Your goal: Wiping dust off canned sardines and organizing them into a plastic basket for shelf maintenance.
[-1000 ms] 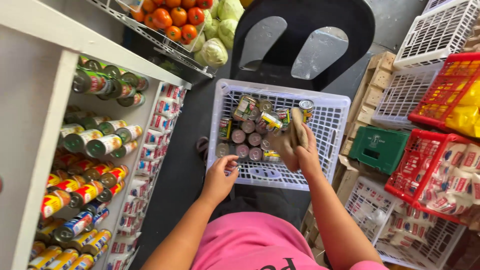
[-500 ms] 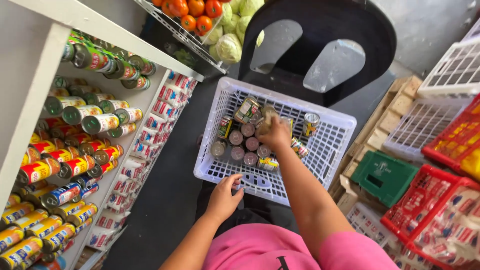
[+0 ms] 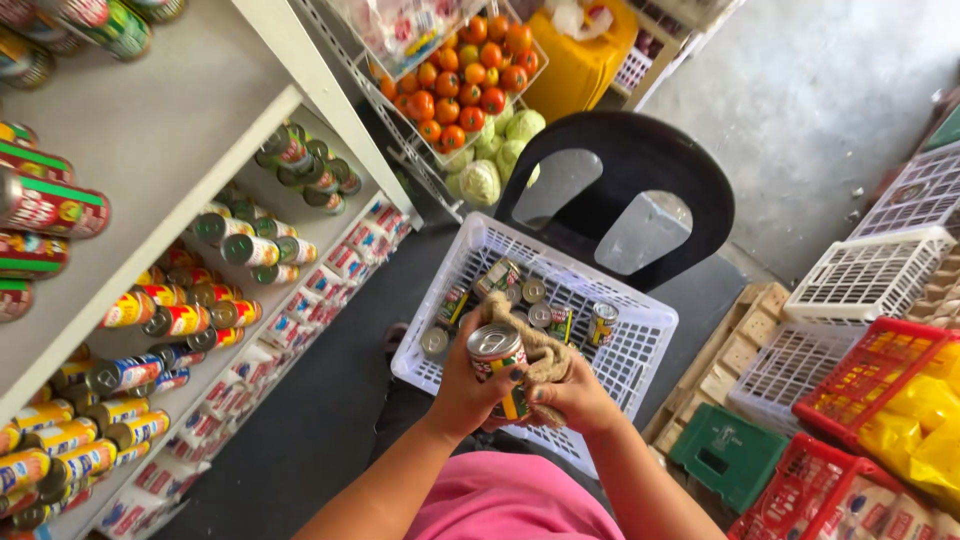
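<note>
Since the earlier frames, both hands have come up out of the white basket (image 3: 640,330) and now meet in front of the body, with a tin can (image 3: 498,360) raised between them.

Can: upright, slightly tilted, long axis near vertical, silver pull-tab lid facing up toward the camera; held above the basket's near edge.

Left hand (image 3: 468,395): closed around the can's side, fingers wrapped over the label.

Right hand (image 3: 572,395): closed on a brown burlap cloth (image 3: 535,345) pressed against the can's right side.

Basket: sits on a black chair (image 3: 640,160); more cans (image 3: 520,295) lie inside, lids mostly up.

Surroundings: shelf (image 3: 180,140) of stacked cans at left; rack of tomatoes (image 3: 465,75) and cabbages (image 3: 495,150) beyond; white, red and green crates (image 3: 870,330) at right.

Hidden: lower half of the held can and its label behind the fingers; the cloth's full extent cannot be made out.
</note>
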